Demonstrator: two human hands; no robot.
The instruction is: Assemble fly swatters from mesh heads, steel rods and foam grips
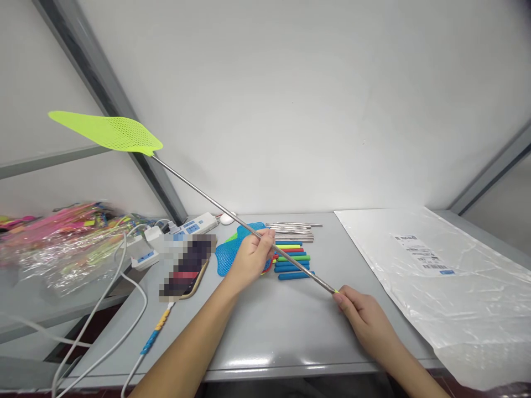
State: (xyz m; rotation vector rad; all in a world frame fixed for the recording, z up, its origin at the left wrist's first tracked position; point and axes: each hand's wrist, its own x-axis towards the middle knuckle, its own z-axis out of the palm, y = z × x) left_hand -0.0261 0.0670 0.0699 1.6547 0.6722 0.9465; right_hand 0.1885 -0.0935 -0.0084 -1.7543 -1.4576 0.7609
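A fly swatter with a yellow-green perforated head [120, 132] and a long thin metal rod slants across the view, its head raised at the upper left. My left hand [254, 255] is closed around the rod near its middle. Down at the rod's lower right end, my right hand [363, 312] grips the handle, of which only a bit of yellow-green shows. Behind my left hand lie blue swatter heads [226, 258], partly covered by it. Several coloured handles [293, 266] in blue, red, green and yellow lie beside them, and metal rods [294, 229] lie farther back.
On the right of the grey table [249, 342] lies a white plastic package [415, 276] with a printed label. A phone [197, 273] with its cable, power strips [193, 226] and a white round object [228, 218] are on the left. Clear bags of colourful items [83, 237] sit beyond the left edge.
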